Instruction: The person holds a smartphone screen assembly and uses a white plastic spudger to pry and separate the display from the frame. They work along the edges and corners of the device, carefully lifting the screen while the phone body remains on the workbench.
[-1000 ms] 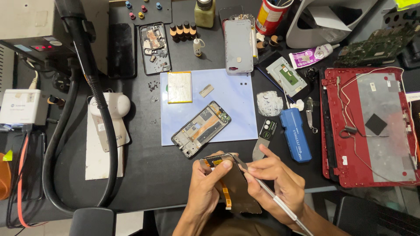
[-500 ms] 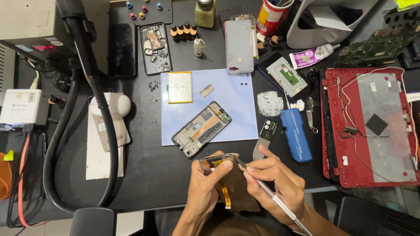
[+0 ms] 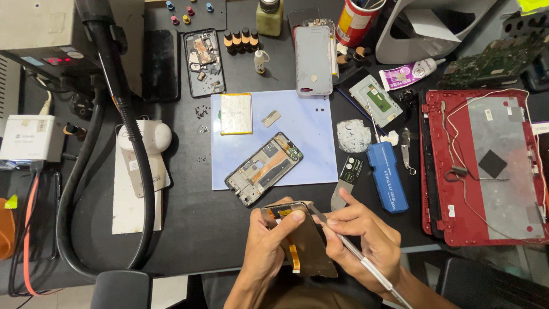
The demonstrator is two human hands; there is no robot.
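Observation:
My left hand (image 3: 267,246) holds a detached phone screen panel (image 3: 306,240) by its left edge, an orange flex ribbon hanging from it. My right hand (image 3: 366,234) grips a thin metal tool (image 3: 354,252) like a pen, its tip touching the panel's top edge. Both hands hover over the near edge of the black bench. Just beyond them an opened phone frame (image 3: 264,169) lies tilted on a pale blue mat (image 3: 311,143), circuitry facing up. A flat battery (image 3: 236,113) and a small metal plate (image 3: 271,118) also lie on the mat.
A red laptop lid (image 3: 486,166) with loose wires lies at right. A blue tool case (image 3: 389,177) and a metal scraper (image 3: 342,194) sit beside the mat. A thick black hose (image 3: 128,126) curves down at left. Another phone (image 3: 313,60), bottles and a phone back (image 3: 203,62) stand behind.

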